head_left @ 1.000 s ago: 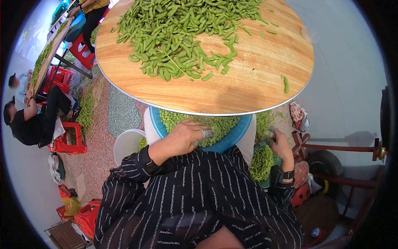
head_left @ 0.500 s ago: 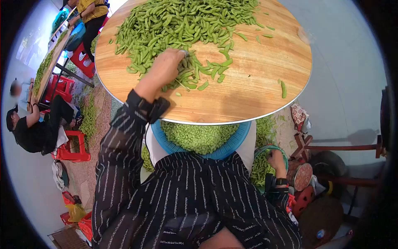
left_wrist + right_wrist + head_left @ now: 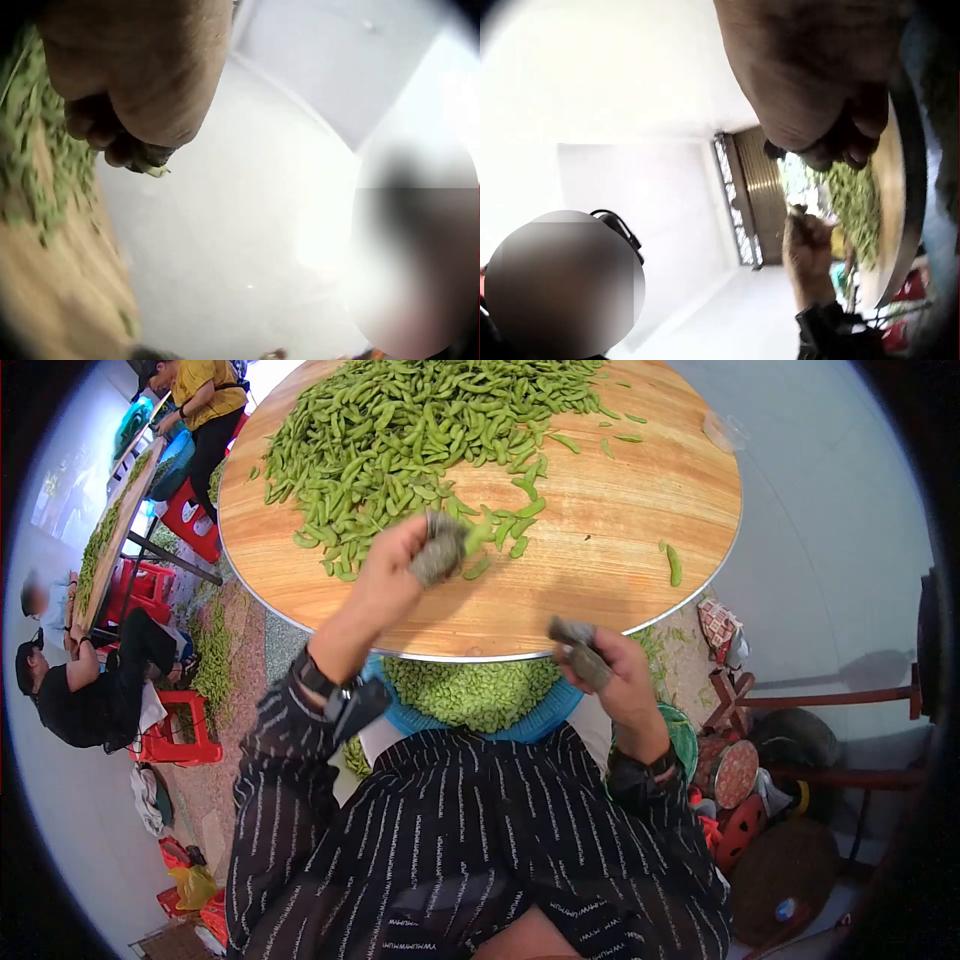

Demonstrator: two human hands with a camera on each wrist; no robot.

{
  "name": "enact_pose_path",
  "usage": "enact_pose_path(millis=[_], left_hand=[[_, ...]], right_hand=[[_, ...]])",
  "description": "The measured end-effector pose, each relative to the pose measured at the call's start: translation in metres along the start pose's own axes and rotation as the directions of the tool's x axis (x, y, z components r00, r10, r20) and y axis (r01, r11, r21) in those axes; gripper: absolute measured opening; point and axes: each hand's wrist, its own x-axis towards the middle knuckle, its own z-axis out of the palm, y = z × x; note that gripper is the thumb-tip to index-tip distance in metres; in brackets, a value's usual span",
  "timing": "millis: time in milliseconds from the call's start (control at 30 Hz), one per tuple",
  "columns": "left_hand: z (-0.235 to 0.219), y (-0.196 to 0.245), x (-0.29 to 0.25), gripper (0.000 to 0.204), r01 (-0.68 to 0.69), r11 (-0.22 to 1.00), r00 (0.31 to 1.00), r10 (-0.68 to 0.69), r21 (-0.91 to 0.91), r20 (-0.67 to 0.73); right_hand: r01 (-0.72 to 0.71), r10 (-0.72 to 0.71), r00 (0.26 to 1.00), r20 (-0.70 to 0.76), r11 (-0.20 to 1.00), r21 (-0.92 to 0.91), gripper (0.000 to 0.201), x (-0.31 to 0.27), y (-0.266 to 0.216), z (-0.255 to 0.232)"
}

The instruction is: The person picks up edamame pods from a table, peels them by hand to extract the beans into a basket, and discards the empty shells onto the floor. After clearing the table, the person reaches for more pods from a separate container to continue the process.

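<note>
My left hand (image 3: 385, 585), with grey wraps on its thumb and finger, pinches a green soybean pod (image 3: 478, 538) over the round wooden table (image 3: 600, 510). A pale green tip of that pod (image 3: 156, 172) pokes past the fingers in the left wrist view. A big heap of soybean pods (image 3: 400, 440) covers the far left of the tabletop. At the table's near edge, my right hand (image 3: 625, 685) has its wrapped thumb and finger apart, with nothing seen between them. Below, shelled green beans (image 3: 475, 690) fill a blue basin (image 3: 540, 725) on the lap, partly hidden by the table.
A green basket (image 3: 682, 738) stands low at the right, beside a patterned round stool (image 3: 735, 775) and a wooden frame (image 3: 730, 700). Two loose pods (image 3: 674, 565) lie near the table's right edge. Other people sit and stand at a long table (image 3: 110, 540) at the left.
My left hand went from above the basin to the heap, then drew back slightly with a pod. The right hand dipped into the green basket and came up to the table edge.
</note>
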Motion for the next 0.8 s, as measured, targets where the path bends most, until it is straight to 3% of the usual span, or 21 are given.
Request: enact_pose_path(millis=[33, 67, 100, 200, 233, 267, 333, 600, 767, 800], left_hand=[[0.007, -0.001, -0.012, 0.013, 0.000, 1.000, 1.000, 0.000, 0.003, 0.003], [0.014, -0.004, -0.023, 0.013, 0.050, 0.993, 0.999, -0.050, -0.109, -0.002], [0.020, -0.006, -0.032, 0.014, 0.098, 0.970, 0.995, -0.101, -0.221, -0.002], [0.030, -0.009, -0.050, 0.015, 0.151, 0.932, 0.986, -0.165, -0.330, -0.015], [0.029, -0.015, -0.052, 0.015, 0.103, 0.927, 0.994, -0.106, -0.360, 0.011], [0.031, -0.014, -0.055, 0.015, 0.105, 0.926, 0.994, -0.108, -0.363, 0.012], [0.039, -0.013, -0.058, 0.014, 0.093, 0.975, 0.985, -0.119, -0.204, -0.121], [0.048, -0.018, -0.061, 0.015, -0.005, 0.975, 0.988, -0.029, -0.223, -0.151], [0.051, -0.019, -0.061, 0.014, -0.026, 0.981, 0.986, -0.007, -0.195, -0.167], [0.050, -0.022, -0.060, 0.015, 0.012, 0.973, 0.984, -0.052, -0.230, -0.169]], right_hand=[[-0.011, 0.000, 0.996, 0.092, 0.993, 0.121, 0.019, 0.009, -0.005, 0.009], [-0.035, -0.010, 0.983, 0.185, 0.971, 0.237, 0.018, 0.015, -0.009, 0.017], [-0.035, -0.010, 0.983, 0.186, 0.971, 0.237, 0.018, 0.019, -0.015, 0.026], [-0.077, -0.002, 0.975, 0.224, 0.936, 0.344, 0.012, 0.026, -0.024, 0.043], [-0.077, -0.002, 0.970, 0.244, 0.946, 0.314, 0.011, 0.027, -0.022, 0.044], [-0.076, -0.001, 0.965, 0.262, 0.956, 0.284, 0.010, 0.028, -0.020, 0.045], [-0.086, -0.001, 0.965, 0.260, 0.943, 0.322, 0.010, 0.027, -0.015, 0.045], [-0.124, 0.040, 0.976, 0.216, 0.912, 0.390, 0.011, 0.026, -0.016, 0.051], [-0.043, 0.011, 0.995, 0.097, 0.941, 0.337, 0.015, 0.029, -0.003, 0.059], [-0.045, 0.014, 0.996, 0.093, 0.940, 0.338, 0.015, 0.029, 0.000, 0.059]])
